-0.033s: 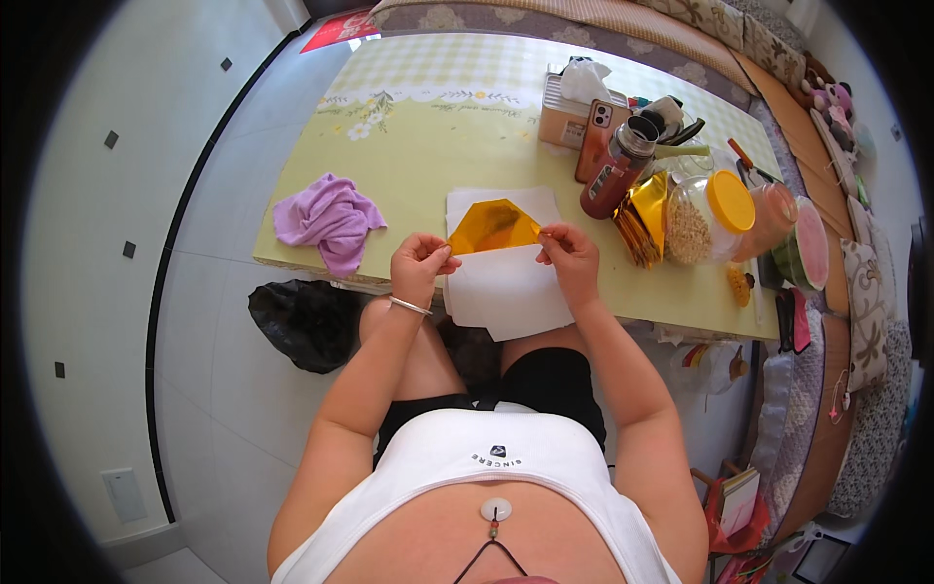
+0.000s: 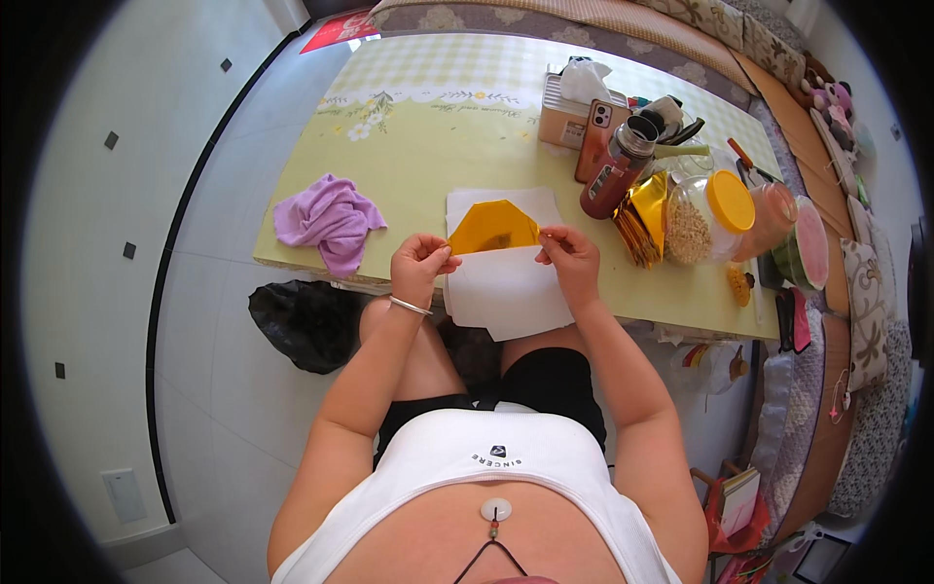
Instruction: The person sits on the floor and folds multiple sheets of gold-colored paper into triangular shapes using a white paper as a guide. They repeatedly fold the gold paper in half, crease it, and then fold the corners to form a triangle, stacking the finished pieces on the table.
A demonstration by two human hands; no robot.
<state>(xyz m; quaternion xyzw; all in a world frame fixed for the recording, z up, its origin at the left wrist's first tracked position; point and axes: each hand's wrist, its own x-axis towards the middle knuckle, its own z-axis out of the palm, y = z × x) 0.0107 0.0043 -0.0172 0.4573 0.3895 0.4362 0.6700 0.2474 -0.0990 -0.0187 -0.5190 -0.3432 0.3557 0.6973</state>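
Note:
A sheet of shiny gold foil paper point(image 2: 491, 224), folded with slanted upper corners, is stretched between my two hands over white paper sheets point(image 2: 506, 292) at the table's near edge. My left hand point(image 2: 421, 265) pinches its left corner between thumb and fingers. At the right corner, my right hand point(image 2: 571, 258) holds it in the same kind of pinch. The white sheets overhang the table edge toward my lap. A stack of folded gold foil pieces point(image 2: 642, 222) lies to the right, beside a dark red flask.
A purple cloth point(image 2: 329, 222) lies left on the green table point(image 2: 418, 156). To the right stand the open flask point(image 2: 618, 167), a phone point(image 2: 598, 136), a tissue box point(image 2: 562, 112), a yellow-lidded jar point(image 2: 708, 216) and a cut watermelon point(image 2: 803, 243). A black bag point(image 2: 304, 326) sits below the table.
The foil tilts slightly: its reflection has shifted and its top edge looks a little flatter. Both hands keep their pinch in nearly the same place.

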